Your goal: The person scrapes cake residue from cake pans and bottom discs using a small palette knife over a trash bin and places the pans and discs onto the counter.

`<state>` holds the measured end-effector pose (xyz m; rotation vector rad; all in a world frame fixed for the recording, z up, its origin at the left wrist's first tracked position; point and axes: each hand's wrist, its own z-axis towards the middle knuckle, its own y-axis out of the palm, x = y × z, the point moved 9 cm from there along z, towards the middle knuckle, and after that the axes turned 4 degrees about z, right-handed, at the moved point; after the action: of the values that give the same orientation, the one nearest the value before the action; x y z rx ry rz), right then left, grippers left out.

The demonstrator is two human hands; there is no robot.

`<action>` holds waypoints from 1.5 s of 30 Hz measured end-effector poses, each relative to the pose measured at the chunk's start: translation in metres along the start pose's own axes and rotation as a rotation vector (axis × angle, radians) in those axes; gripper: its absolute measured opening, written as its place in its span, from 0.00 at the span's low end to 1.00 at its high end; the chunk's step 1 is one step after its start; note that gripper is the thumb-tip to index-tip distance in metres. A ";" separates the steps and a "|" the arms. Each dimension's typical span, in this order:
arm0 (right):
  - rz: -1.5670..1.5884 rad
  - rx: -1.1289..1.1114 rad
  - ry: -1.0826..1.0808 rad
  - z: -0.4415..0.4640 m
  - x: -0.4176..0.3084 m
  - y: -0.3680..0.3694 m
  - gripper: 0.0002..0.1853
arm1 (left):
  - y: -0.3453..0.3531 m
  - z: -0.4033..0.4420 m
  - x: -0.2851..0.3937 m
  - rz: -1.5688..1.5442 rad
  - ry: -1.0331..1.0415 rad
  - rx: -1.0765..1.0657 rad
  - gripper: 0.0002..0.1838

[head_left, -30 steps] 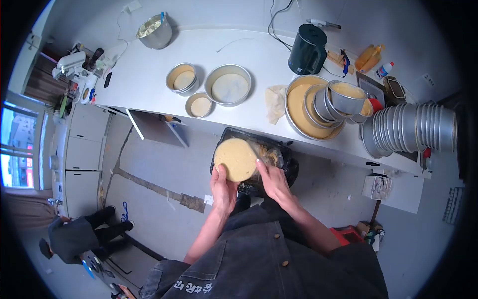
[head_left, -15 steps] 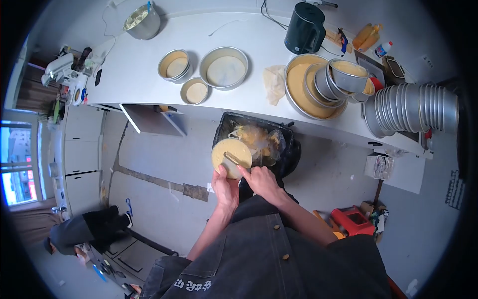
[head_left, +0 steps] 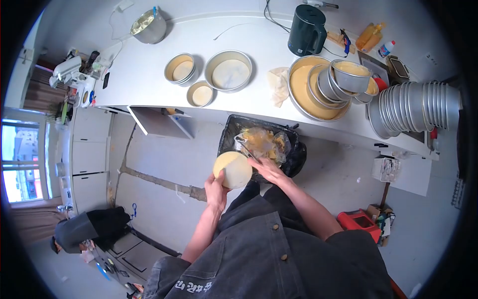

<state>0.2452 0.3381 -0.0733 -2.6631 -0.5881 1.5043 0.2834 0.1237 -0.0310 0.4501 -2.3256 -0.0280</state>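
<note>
In the head view, the left hand [head_left: 215, 193] is holding a round disc [head_left: 238, 174] by its lower-left edge, with the thumb lying over the upper face. The left hand's fingers are grasping the disc, mostly hidden underneath it. The disc is hanging in the air on the wearer's side of the lined bin [head_left: 225, 142], its face turning up to the camera. Being round, it is showing no long axis; a yellow coating is covering its upper-left part, while the rest is appearing paler.

The right hand [head_left: 271, 171] is reaching in from the right, its fingers clenching a thin tool [head_left: 243, 148]. The tool's long axis is running from the fingertips up and to the left, past the disc's upper-right edge and over the bin. Whether tool and disc are touching is not showing clearly. From the right fingers the disc is lying just beside, to the left and slightly nearer the wearer; the left hand is the nearer one, being in contact. The right wrist is staying roughly in line with the forearm, the back of the hand facing upward
</note>
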 end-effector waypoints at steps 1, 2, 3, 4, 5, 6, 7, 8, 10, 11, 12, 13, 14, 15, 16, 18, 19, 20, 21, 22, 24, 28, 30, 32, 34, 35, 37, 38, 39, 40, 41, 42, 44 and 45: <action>-0.003 0.005 0.001 0.001 -0.001 0.003 0.41 | 0.007 0.005 0.004 0.066 -0.023 -0.038 0.18; 0.035 0.056 -0.021 0.005 -0.001 0.003 0.39 | 0.017 0.007 0.009 0.133 -0.044 -0.076 0.16; 0.072 0.108 -0.046 0.006 -0.009 0.000 0.37 | 0.027 0.007 0.017 0.131 -0.041 -0.082 0.16; 0.085 0.174 -0.046 0.004 -0.014 -0.005 0.33 | 0.041 0.006 0.033 -0.035 0.047 -0.116 0.16; 0.079 0.196 0.016 -0.002 -0.026 -0.010 0.34 | 0.050 0.005 0.047 -0.202 0.135 -0.151 0.16; 0.051 0.267 0.009 -0.005 -0.031 -0.013 0.32 | 0.058 0.010 0.048 -0.279 0.180 -0.211 0.17; 0.024 0.340 0.001 -0.010 -0.037 -0.015 0.30 | 0.064 0.014 0.042 -0.281 0.184 -0.219 0.17; 0.006 0.389 -0.053 -0.021 -0.053 -0.020 0.34 | 0.080 0.010 0.044 -0.349 0.242 -0.243 0.16; -0.043 0.348 -0.062 -0.031 -0.063 -0.026 0.37 | 0.109 -0.002 0.049 -0.436 0.301 -0.276 0.16; -0.095 0.295 -0.066 -0.037 -0.071 -0.028 0.39 | 0.118 -0.012 0.050 -0.411 0.305 -0.277 0.16; -0.228 0.218 -0.066 -0.050 -0.088 -0.030 0.43 | 0.120 -0.011 0.044 -0.396 0.324 -0.221 0.14; -0.438 0.228 -0.158 -0.057 -0.094 -0.024 0.36 | 0.119 -0.010 0.039 -0.378 0.342 -0.164 0.13; -0.519 0.213 -0.252 -0.063 -0.095 -0.018 0.31 | 0.117 -0.011 0.034 -0.376 0.340 -0.168 0.13; -0.600 0.196 -0.347 -0.067 -0.096 -0.012 0.26 | 0.106 -0.012 0.030 -0.285 0.357 -0.079 0.13; -0.599 0.196 -0.347 -0.066 -0.091 -0.010 0.26 | 0.095 -0.011 0.028 -0.193 0.376 0.011 0.13; -0.656 0.198 -0.435 -0.073 -0.094 -0.001 0.19 | 0.087 -0.014 0.028 -0.174 0.384 0.047 0.12; -0.653 0.191 -0.435 -0.074 -0.092 0.000 0.19 | 0.082 -0.015 0.030 -0.157 0.397 0.078 0.10; -0.604 0.157 -0.311 -0.071 -0.086 -0.006 0.23 | 0.077 -0.018 0.030 -0.154 0.397 0.087 0.10; -0.556 0.123 -0.190 -0.066 -0.080 -0.010 0.28 | 0.071 -0.021 0.029 -0.114 0.382 0.107 0.11; -0.448 0.112 0.022 -0.057 -0.063 -0.020 0.40 | 0.065 -0.024 0.028 -0.075 0.368 0.127 0.11; -0.451 0.149 0.031 -0.044 -0.041 -0.030 0.48 | 0.049 -0.025 0.024 0.013 0.341 0.133 0.13; -0.506 0.144 0.123 -0.007 0.013 -0.039 0.52 | 0.016 -0.018 0.018 0.175 0.239 0.195 0.15; -0.385 0.087 0.166 -0.002 0.025 -0.037 0.50 | 0.007 -0.019 0.027 0.248 0.188 0.245 0.17; -0.308 0.039 0.176 0.004 0.027 -0.034 0.48 | 0.007 -0.012 0.036 0.290 0.182 0.216 0.17; -0.031 0.048 -0.063 -0.004 -0.017 -0.028 0.40 | 0.023 -0.014 0.052 0.415 0.158 0.171 0.17; -0.032 0.046 -0.062 -0.002 -0.016 -0.023 0.40 | 0.026 -0.009 0.055 0.413 0.156 0.172 0.17; 0.105 0.068 -0.076 0.007 -0.017 -0.019 0.33 | 0.041 0.001 0.060 0.370 0.200 0.084 0.17; 0.174 0.139 -0.095 0.000 -0.035 -0.028 0.31 | 0.046 0.007 0.057 0.366 0.204 0.079 0.17; 0.152 0.176 -0.068 -0.001 -0.039 -0.030 0.30 | 0.057 0.012 0.053 0.061 0.219 -0.006 0.17; 0.139 0.213 -0.078 -0.003 -0.045 -0.030 0.31 | 0.068 0.014 0.047 -0.242 0.226 -0.090 0.18; 0.127 0.250 -0.087 -0.006 -0.050 -0.029 0.31 | 0.081 0.011 0.042 -0.242 0.225 -0.097 0.18; 0.085 0.300 -0.126 -0.017 -0.066 -0.032 0.31 | 0.094 0.004 0.040 -0.372 0.256 -0.098 0.19; -0.120 0.278 -0.129 -0.035 -0.087 -0.039 0.38 | 0.106 -0.003 0.039 -0.489 0.319 -0.082 0.21; -0.218 0.219 -0.107 -0.041 -0.090 -0.040 0.41 | 0.107 -0.002 0.037 -0.491 0.316 -0.088 0.21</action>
<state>0.2250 0.3516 0.0310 -2.2885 -0.6528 1.5552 0.2275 0.2120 0.0118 0.9007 -1.8526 -0.2745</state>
